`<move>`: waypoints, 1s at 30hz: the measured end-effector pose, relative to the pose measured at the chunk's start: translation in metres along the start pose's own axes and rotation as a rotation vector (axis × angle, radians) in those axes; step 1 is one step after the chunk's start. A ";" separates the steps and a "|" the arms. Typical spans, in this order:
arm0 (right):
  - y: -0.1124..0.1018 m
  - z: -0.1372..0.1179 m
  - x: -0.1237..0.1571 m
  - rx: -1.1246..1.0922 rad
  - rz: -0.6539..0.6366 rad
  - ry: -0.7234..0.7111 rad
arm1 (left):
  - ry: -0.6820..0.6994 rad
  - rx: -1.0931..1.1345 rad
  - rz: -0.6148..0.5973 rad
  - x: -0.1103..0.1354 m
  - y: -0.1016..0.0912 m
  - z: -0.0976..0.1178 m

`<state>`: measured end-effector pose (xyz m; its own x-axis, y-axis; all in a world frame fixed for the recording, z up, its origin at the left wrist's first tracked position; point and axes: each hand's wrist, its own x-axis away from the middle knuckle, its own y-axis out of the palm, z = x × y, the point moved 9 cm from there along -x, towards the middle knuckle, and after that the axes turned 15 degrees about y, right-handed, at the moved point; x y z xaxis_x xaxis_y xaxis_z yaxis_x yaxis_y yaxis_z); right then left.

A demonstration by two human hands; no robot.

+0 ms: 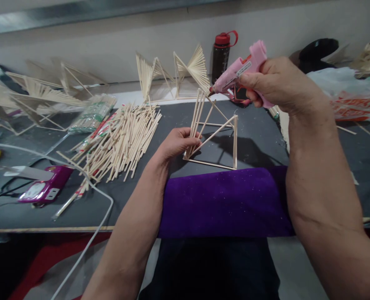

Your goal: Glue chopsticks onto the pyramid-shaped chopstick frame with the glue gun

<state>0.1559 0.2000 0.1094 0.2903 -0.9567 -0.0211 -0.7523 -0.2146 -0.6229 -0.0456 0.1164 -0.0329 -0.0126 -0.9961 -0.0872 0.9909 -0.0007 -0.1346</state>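
My left hand (pixel 177 143) is closed around the lower sticks of a small wooden stick frame (pixel 217 139) that stands on the dark table (pixel 260 133). My right hand (pixel 277 83) grips a pink glue gun (pixel 242 68), finger on the trigger. The gun's nozzle touches the top ends of the upright sticks in the frame. A purple cloth (pixel 222 202) lies across the table edge just in front of the frame.
A loose pile of wooden sticks (pixel 122 139) lies left of the frame. Finished fan-shaped stick pieces (pixel 192 68) stand at the back and far left. A dark bottle with a red cap (pixel 221 54) stands behind. A magenta device (pixel 45 189) and white cable (pixel 87 185) lie at left; plastic bags (pixel 347 93) at right.
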 end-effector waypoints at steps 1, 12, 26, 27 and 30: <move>0.000 0.000 0.000 -0.006 -0.003 -0.007 | 0.001 0.001 0.000 0.000 0.000 0.000; -0.001 -0.001 0.003 -0.010 -0.002 -0.008 | -0.009 0.012 0.004 0.000 0.000 0.000; 0.000 -0.005 0.005 0.090 0.029 -0.017 | -0.001 -0.007 -0.008 -0.001 0.001 0.001; -0.001 -0.005 0.005 0.093 0.033 -0.026 | -0.001 -0.009 -0.008 -0.001 0.001 0.001; -0.001 -0.007 0.006 0.092 0.035 -0.055 | -0.001 -0.009 -0.006 0.000 0.000 0.001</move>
<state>0.1544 0.1935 0.1153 0.2983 -0.9507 -0.0854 -0.7060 -0.1595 -0.6900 -0.0451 0.1166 -0.0318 -0.0188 -0.9962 -0.0855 0.9895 -0.0063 -0.1445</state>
